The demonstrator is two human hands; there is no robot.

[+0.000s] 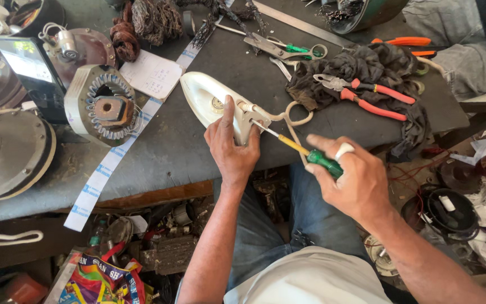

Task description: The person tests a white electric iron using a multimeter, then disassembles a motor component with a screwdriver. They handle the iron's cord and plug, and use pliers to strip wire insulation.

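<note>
Cream-white plastic clothes iron lies on the grey worn workbench top, near the front edge, nose pointing away to the upper left, rear end toward the person. Left hand clamps the iron's rear, thumb up along the body, fingers wrapped round the back. Right hand is closed around the green-handled screwdriver with yellow shank; the metal tip meets the iron's rear where the beige power cord loops out (exact screw not visible, too small). Both hands gripping, neither open.

Doing this well, judged from the pose: keep the shaft in line with the screw, push in firmly while turning, let the left hand brace against the twist so the iron does not skid toward the edge, and keep the cord loop off the blade.

Around: round metal motor stator with copper windings to the left, white paper note behind it, red-handled pliers on a dark crumpled rag to the right, steel scissors further back.
</note>
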